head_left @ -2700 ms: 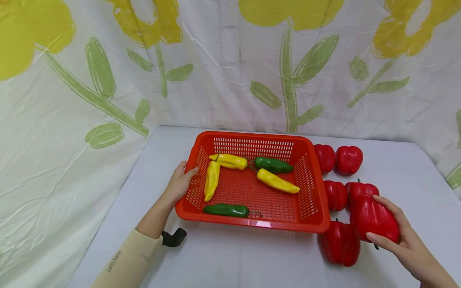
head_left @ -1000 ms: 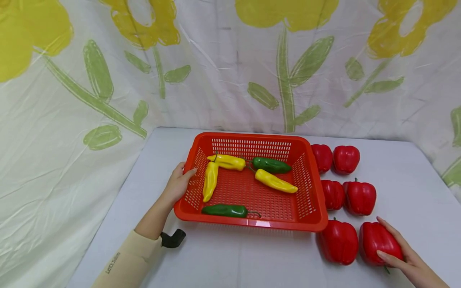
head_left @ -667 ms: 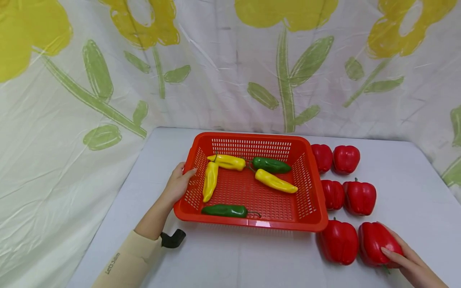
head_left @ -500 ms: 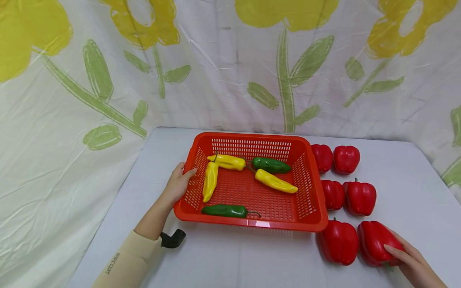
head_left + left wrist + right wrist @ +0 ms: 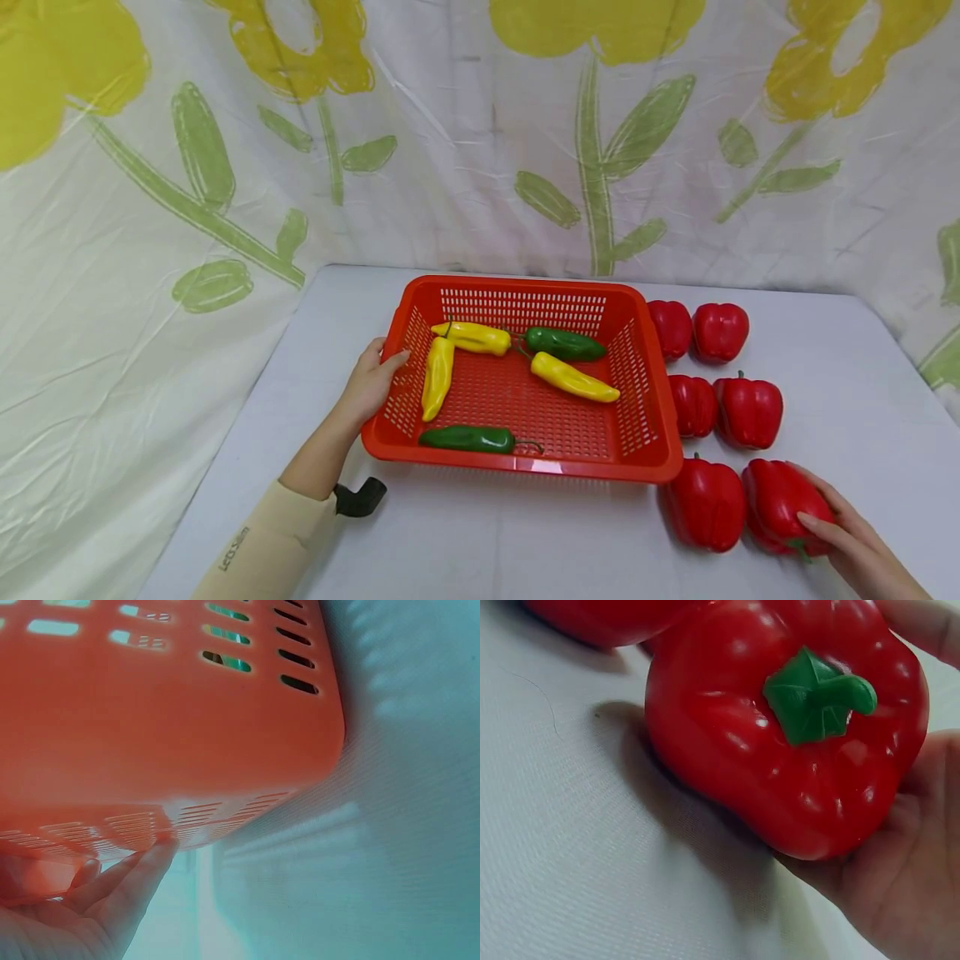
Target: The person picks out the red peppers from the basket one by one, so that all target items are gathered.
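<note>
My left hand (image 5: 370, 382) grips the left rim of a red plastic basket (image 5: 517, 404), thumb over the edge and fingers (image 5: 142, 881) against the outer wall. Inside lie yellow peppers (image 5: 573, 379) and green ones (image 5: 468, 438), long and pointed. At the front right, my right hand (image 5: 855, 533) holds a red bell pepper (image 5: 782, 500) from its right side. Its green stem (image 5: 821, 694) faces the right wrist camera, and its underside is on or close to the cloth. Another red bell pepper (image 5: 707, 504) sits just left of it.
More red bell peppers (image 5: 750, 410) stand in rows along the basket's right side, partly hidden by its rim. A white cloth covers the table (image 5: 480, 533). Behind hangs a flower-printed curtain (image 5: 450, 192). A black curved object (image 5: 362, 497) shows beside the left wrist.
The right hand has brought its red bell pepper down and toward the front right, beside the nearest one, then turned it slightly leftward. The left hand and basket have stayed put.
</note>
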Motion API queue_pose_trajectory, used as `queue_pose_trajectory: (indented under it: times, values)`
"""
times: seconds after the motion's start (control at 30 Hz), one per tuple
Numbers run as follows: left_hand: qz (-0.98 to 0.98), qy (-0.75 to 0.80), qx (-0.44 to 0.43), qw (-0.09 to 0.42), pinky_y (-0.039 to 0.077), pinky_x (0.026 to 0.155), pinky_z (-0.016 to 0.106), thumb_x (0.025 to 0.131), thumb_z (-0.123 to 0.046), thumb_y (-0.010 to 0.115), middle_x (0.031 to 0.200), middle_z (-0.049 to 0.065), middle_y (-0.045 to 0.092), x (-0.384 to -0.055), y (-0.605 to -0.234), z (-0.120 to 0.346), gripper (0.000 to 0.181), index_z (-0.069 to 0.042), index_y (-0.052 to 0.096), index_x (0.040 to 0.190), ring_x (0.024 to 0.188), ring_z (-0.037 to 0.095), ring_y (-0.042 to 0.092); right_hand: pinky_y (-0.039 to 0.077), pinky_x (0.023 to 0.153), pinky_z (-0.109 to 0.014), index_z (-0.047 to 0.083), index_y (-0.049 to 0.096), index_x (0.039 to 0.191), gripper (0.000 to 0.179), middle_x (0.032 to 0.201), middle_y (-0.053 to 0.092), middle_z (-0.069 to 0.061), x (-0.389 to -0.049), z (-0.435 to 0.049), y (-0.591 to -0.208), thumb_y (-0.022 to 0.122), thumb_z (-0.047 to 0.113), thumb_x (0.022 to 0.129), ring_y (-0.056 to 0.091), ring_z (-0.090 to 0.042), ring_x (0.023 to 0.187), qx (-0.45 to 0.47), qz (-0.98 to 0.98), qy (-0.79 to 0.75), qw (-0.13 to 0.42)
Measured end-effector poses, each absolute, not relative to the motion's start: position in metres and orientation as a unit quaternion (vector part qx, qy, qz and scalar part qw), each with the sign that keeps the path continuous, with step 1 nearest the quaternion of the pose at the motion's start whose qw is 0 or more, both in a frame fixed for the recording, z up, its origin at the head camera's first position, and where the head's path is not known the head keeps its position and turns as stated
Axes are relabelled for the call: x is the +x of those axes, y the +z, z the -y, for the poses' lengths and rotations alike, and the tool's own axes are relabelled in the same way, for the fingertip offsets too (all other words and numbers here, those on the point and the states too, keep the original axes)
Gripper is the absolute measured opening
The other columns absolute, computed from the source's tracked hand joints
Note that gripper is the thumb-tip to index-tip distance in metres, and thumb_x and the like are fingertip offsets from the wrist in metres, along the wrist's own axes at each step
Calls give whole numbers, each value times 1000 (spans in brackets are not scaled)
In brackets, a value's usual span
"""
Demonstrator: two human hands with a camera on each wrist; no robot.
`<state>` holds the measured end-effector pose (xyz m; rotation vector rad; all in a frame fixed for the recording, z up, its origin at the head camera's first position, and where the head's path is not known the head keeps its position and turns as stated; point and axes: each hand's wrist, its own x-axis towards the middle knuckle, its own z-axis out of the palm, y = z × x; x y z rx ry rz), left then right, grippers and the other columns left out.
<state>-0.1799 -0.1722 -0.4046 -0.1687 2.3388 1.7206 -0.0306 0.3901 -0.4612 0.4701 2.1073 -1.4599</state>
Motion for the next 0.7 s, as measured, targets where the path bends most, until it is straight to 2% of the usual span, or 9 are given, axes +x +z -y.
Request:
queue_pose_trajectory:
  times: [0.07,0.1,0.17,0.27,0.33,0.4,0.47,0.6,0.7]
  values:
    - [-798,589,-56,116,57,76,38,99,-24,40,118,24,53,-180,-405,172,40,-1,34,132,93,28,64,55,83,-33,13,-12,148,73,125,30,9,-31,-390,-460,38,33,99,37,-6,105,174,-782,-537,264]
    - [-798,589,-56,115,57,76,38,99,-24,40,118,24,53,-180,-405,172,40,-1,34,132,93,28,64,55,83,-32,11,-10,148,72,118,31,16,-31,-390,-460,38,33,99,38,-3,103,177,-785,-532,262]
    - [-798,589,-55,116,57,76,38,99,-24,40,118,24,53,-179,-404,172,40,-1,34,131,93,28,64,55,83,-32,7,-12,147,72,130,29,1,-32,-390,-458,34,36,100,34,-15,110,181,-782,-534,266]
    - [-798,589,-53,117,57,76,38,99,-24,39,118,24,53,-179,-404,172,40,-1,34,132,95,29,63,54,83,-31,8,-13,147,72,131,29,-1,-34,-390,-456,31,40,100,34,-16,111,189,-777,-535,271]
    - [-798,589,-53,116,57,76,38,99,-24,40,118,24,53,-178,-403,172,40,-2,34,131,95,29,63,54,82,-30,8,-14,147,72,129,31,3,-34,-390,-456,31,40,100,36,-7,107,187,-778,-536,269]
    - [-798,590,-53,115,57,76,38,99,-24,40,118,24,53,-178,-402,172,40,-2,34,131,94,29,63,54,81,-28,7,-12,147,72,118,32,16,-33,-390,-456,31,40,100,38,6,97,182,-785,-531,262]
    - [-798,589,-52,115,57,76,39,99,-24,40,118,24,53,-179,-402,172,41,-2,34,132,94,29,63,54,79,-28,7,-12,147,72,114,31,19,-33,-390,-457,33,38,100,37,14,88,175,-792,-527,253]
    - [-799,588,-54,115,57,77,39,99,-25,40,118,24,53,-179,-401,172,41,-2,33,132,94,29,63,55,77,-27,8,-13,147,73,127,27,-6,-33,-388,-457,35,35,100,34,14,87,162,-807,-517,236]
    - [-798,589,-55,116,57,78,39,99,-25,40,118,24,53,-179,-401,171,41,-2,33,132,95,29,63,55,76,-27,8,-12,147,72,128,24,-11,-33,-388,-457,36,33,100,34,13,87,150,-817,-511,220]
